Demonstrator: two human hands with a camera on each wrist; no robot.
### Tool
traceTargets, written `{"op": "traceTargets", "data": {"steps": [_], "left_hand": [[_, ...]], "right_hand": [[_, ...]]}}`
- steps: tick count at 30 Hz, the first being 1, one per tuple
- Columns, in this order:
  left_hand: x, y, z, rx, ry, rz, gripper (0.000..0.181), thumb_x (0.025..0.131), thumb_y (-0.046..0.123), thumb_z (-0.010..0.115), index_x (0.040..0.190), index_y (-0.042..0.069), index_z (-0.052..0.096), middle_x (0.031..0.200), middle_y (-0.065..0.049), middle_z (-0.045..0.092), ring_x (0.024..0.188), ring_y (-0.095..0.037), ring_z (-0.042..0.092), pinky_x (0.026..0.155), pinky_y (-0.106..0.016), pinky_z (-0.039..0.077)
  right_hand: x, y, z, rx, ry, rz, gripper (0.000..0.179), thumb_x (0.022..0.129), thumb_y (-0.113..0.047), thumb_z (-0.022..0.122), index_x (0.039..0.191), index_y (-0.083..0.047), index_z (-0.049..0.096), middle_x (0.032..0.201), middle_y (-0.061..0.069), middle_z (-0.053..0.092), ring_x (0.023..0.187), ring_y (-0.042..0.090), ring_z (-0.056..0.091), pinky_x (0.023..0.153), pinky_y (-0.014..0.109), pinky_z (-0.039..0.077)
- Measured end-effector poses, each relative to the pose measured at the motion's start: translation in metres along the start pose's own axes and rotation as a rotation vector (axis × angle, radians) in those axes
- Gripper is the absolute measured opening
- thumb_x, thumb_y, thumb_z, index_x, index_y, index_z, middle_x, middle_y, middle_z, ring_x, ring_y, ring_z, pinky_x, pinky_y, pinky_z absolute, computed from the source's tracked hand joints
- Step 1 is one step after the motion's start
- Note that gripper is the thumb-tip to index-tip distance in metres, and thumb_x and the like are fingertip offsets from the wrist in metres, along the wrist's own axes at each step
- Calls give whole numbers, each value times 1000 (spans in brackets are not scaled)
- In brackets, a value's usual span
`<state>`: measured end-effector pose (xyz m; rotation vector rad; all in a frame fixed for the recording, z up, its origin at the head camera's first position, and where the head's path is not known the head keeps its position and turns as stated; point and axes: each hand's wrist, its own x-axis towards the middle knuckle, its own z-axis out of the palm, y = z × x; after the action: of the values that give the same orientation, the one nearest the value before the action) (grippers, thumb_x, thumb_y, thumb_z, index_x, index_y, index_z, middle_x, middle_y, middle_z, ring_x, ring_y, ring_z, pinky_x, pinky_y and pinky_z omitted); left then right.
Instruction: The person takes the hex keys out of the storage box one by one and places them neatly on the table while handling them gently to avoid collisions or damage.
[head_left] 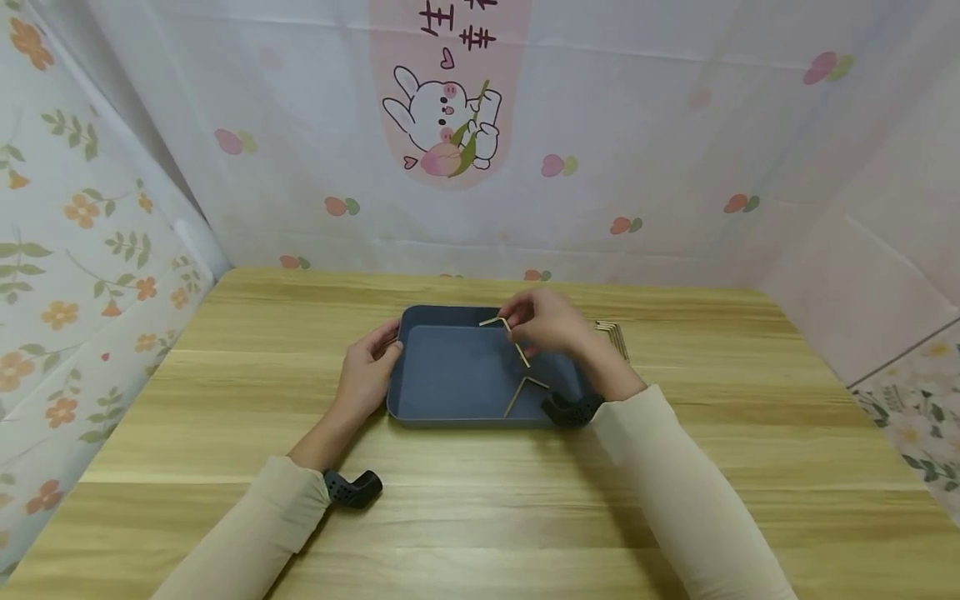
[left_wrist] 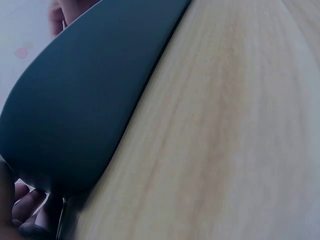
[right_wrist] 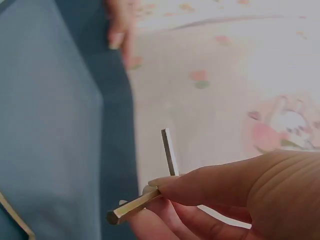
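My right hand (head_left: 551, 321) pinches a brass-coloured L-shaped hex key (head_left: 522, 355) between thumb and fingers, above the blue-grey tray (head_left: 450, 367). In the right wrist view, both arms of that hex key (right_wrist: 169, 150) stick out past the fingertips, and its hexagonal end shows. A second hex key (head_left: 516, 397) lies in the tray towards its front right. My left hand (head_left: 363, 375) holds the tray by its left side, thumb at the rim and fingers along the outer wall. In the left wrist view, curled fingers (left_wrist: 30, 205) show at the tray's corner.
Several more hex keys (head_left: 617, 340) lie side by side on the wooden table (head_left: 465, 517), just right of the tray and partly behind my right forearm. Behind the table hangs a patterned cloth (head_left: 637, 150). Black devices (head_left: 352, 489) are strapped at both wrists.
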<state>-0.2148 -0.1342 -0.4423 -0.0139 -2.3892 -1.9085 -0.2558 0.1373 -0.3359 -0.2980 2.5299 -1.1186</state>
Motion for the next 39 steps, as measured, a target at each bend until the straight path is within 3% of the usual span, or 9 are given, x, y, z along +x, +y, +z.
{"op": "traceTargets", "data": {"steps": [5,12,20,27,34,39], "left_hand": [[-1,-2,-2,21,12,-4,45,104,11,51,149,4,49,147,-17,57,137,-27,55,94,-6,44],[2,1,2,-17,-9,15,46,104,10,50,149,1,48,148,-20,55,139,-29,54,95,-5,43],[0,0,7,-2,5,5,45,103,9,51,148,0,49,146,-20,57,137,-30,55,89,-3,42],[-1,2,7,10,18,9,46,103,7,52,147,-2,49,145,-22,57,136,-32,56,88,-2,42],[-2,1,6,-4,11,5,45,103,7,52,147,0,51,145,-20,58,135,-30,56,87,-1,42],[-1,0,4,4,10,14,45,104,9,51,148,1,50,147,-19,57,137,-30,55,89,-1,42]], "right_hand": [[-10,8,-11,92,92,-10,35,94,-1,66,129,-1,64,112,14,62,101,29,68,71,39,63],[-21,30,-30,166,168,6,36,95,-4,67,131,-2,63,117,16,59,109,33,66,75,39,63],[-33,45,-57,174,218,10,41,97,-4,64,136,1,58,118,16,56,100,24,67,76,38,63],[-37,72,-79,145,283,42,41,97,-3,62,138,2,56,119,15,55,94,13,65,76,36,63],[-38,102,-92,110,343,96,40,99,-6,61,138,4,54,122,20,55,104,27,65,78,38,63],[-33,114,-95,111,362,123,43,99,-9,62,139,4,54,126,21,55,108,30,63,79,37,63]]}}
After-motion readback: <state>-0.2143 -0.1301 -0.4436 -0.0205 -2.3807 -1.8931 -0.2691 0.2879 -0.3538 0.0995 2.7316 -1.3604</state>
